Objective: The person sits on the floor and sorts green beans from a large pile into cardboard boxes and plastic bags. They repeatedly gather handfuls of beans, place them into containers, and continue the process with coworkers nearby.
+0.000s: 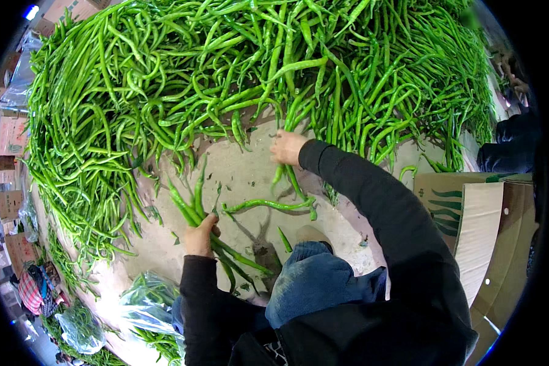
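Note:
My left hand (201, 235) is closed around a small bunch of long green chili peppers (183, 206), their ends sticking out above and below the fist. To its upper right, my right hand (288, 147) grips another bunch of green peppers (294, 112) at the near edge of a large heap (164, 87). A long curved pepper (270, 203) lies on the floor between the hands, touching or crossing peppers that hang below my right hand. One short green pepper (284, 239) lies beside my knee.
An open cardboard box (478, 228) stands at the right. Clear plastic bags with peppers (148, 293) lie at the lower left. More cartons (11, 136) line the left side. A person in a checked top (30, 293) is at the far lower left, another person's dark-clothed legs (508, 146) at the right.

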